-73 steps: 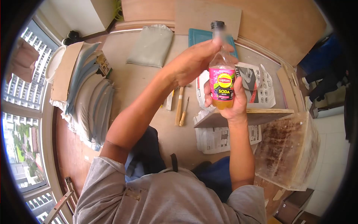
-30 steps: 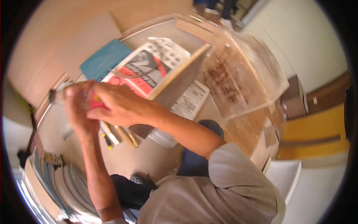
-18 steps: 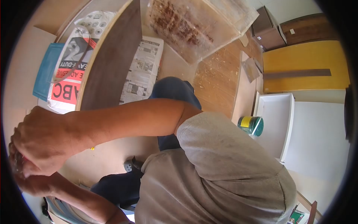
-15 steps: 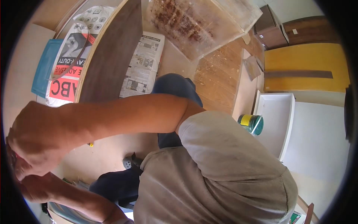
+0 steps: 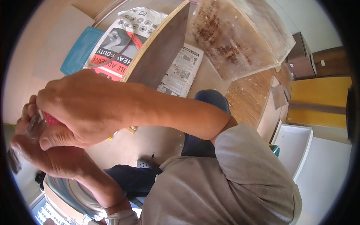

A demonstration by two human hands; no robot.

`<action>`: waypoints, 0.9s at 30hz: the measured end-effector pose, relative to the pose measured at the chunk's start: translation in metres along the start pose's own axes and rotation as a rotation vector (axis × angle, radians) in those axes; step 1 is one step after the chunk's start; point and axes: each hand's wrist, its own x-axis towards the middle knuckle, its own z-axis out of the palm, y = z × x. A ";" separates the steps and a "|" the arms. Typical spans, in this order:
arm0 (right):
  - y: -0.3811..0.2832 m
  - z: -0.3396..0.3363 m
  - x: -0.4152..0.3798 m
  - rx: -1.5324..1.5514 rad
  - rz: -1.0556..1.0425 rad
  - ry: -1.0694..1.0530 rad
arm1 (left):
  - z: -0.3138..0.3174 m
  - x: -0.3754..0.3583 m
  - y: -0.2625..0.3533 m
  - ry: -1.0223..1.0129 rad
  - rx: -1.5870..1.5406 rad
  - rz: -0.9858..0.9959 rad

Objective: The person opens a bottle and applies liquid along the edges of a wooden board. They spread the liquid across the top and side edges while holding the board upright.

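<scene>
Both hands meet at the left side of the view around a small clear item point(image 5: 35, 125) with a red part point(image 5: 51, 119); what exactly it is cannot be made out. My right hand point(image 5: 80, 107) is closed over it from above, thumb pressed inward. Below, my left hand point(image 5: 56, 159) wraps the item, its fingers curled up along the far side. Much of the item is hidden by the fingers. Behind my right hand stands a brown wooden panel point(image 5: 161, 45) with a light edge.
Behind the panel lie a tile adhesive bag point(image 5: 112, 48) and a teal lid point(image 5: 80, 50). A printed bag point(image 5: 180, 71) and a stained translucent sheet point(image 5: 240, 37) are farther right. A white drawer point(image 5: 294, 144) and yellow board point(image 5: 322, 93) stand at the right.
The view has shifted, so the panel, bags and hands appear farther right. More of both hands, the clear item and its red part now shows.
</scene>
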 end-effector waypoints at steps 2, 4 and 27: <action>0.006 0.005 0.005 -0.033 -0.052 0.087 | -0.014 0.009 0.000 -0.119 -0.127 -0.131; 0.004 -0.002 -0.002 -0.009 0.009 0.028 | -0.016 0.009 0.000 -0.139 -0.178 -0.187; 0.032 0.016 -0.006 -0.125 -0.042 0.116 | 0.002 0.011 -0.029 0.046 -0.008 -0.149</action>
